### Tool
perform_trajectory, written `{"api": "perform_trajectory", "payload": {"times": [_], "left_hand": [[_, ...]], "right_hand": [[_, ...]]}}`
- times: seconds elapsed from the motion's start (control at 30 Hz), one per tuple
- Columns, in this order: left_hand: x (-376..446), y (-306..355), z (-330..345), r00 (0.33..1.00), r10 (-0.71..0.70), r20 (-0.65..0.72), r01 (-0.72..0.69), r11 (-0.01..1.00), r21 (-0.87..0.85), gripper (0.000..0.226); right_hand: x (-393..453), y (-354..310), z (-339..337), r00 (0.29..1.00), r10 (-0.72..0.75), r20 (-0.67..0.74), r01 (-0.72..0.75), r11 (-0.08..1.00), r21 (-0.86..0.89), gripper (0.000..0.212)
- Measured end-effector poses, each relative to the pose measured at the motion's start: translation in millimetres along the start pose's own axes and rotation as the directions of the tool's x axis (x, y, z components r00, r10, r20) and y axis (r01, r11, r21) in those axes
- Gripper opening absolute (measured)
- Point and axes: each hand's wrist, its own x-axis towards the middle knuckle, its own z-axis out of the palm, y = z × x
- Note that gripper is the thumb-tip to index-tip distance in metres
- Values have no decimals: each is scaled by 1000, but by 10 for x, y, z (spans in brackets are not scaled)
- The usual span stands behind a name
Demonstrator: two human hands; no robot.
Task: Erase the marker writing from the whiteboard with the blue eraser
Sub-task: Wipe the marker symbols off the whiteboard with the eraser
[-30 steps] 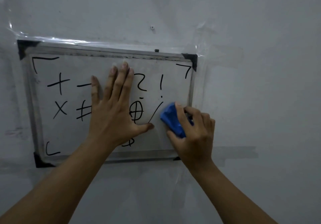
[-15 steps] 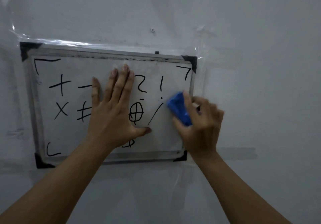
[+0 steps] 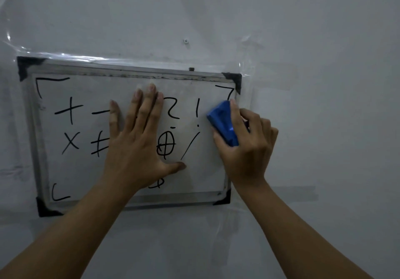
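Note:
A small whiteboard (image 3: pixel 86 170) with a metal frame and black corners hangs taped to a grey wall. Black marker writing (image 3: pixel 69 114) covers it: corner brackets, a plus, a minus, a cross, a hash, a question mark, an exclamation mark, a circled cross and a slash. My left hand (image 3: pixel 134 144) lies flat on the board's middle, fingers spread, hiding some marks. My right hand (image 3: pixel 246 148) grips the blue eraser (image 3: pixel 223 122) and presses it on the board's right side, just below the top-right bracket mark.
Clear plastic tape (image 3: pixel 65 54) runs along the board's top edge onto the wall. A small screw (image 3: pixel 185 40) sits in the wall above the board. Bare grey wall (image 3: pixel 324 83) surrounds the board on all sides.
My right hand has slid the eraser up the board's right side, from near the lower right to the upper right. My left hand has stayed flat in place.

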Motion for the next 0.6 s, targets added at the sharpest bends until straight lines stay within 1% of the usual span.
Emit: {"api": "perform_trajectory", "payload": {"times": [0.1, 0.17, 0.2, 0.33, 0.4, 0.5, 0.6], "left_hand": [[-2, 2, 2, 1000, 2, 3, -2, 1000, 5, 151], [-2, -5, 1, 1000, 3, 0, -3, 1000, 3, 150], [-1, -4, -4, 1000, 4, 1, -4, 1000, 2, 150], [-4, 12, -21, 1000, -7, 6, 7, 1000, 4, 151], [-5, 15, -24, 1000, -11, 5, 11, 1000, 0, 151], [-8, 12, -29, 1000, -13, 12, 13, 1000, -1, 154], [-4, 13, -38, 1000, -15, 13, 15, 1000, -2, 155]], "right_hand": [[-190, -17, -22, 998, -50, 42, 50, 999, 4, 67], [-143, 31, -46, 995, -88, 56, 88, 996, -12, 68], [-56, 51, -41, 996, -76, 41, 77, 997, -25, 68], [212, 13, 18, 999, 43, -22, -44, 998, -34, 64], [108, -30, 5, 999, 47, 0, -47, 999, -27, 63], [-51, -17, -58, 999, 5, 50, -3, 1000, -26, 64], [164, 15, -43, 999, 16, 31, -15, 999, -42, 65]]}}
